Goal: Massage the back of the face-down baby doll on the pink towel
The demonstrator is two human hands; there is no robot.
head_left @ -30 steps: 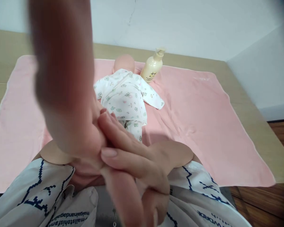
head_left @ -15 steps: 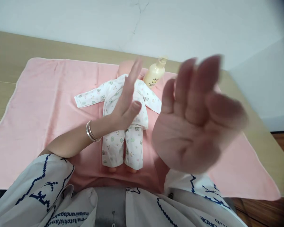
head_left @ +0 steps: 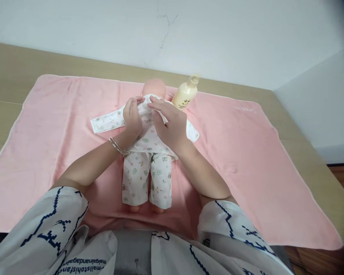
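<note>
Nearby, bottle (head_left: 185, 94) beside doll (head_left: 147, 142)

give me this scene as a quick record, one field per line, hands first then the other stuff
left hand: fingers slightly curled, over the doll's upper body, holding nothing
right hand: open, thumb apart from the fingers, beside the left hand, holding nothing
contact with doll: cannot tell
doll: lying in white printed clothes, feet toward the person
pump bottle: pale yellow, by the doll's head
blanket: pink, under the doll
bracelets: on the left wrist
</note>
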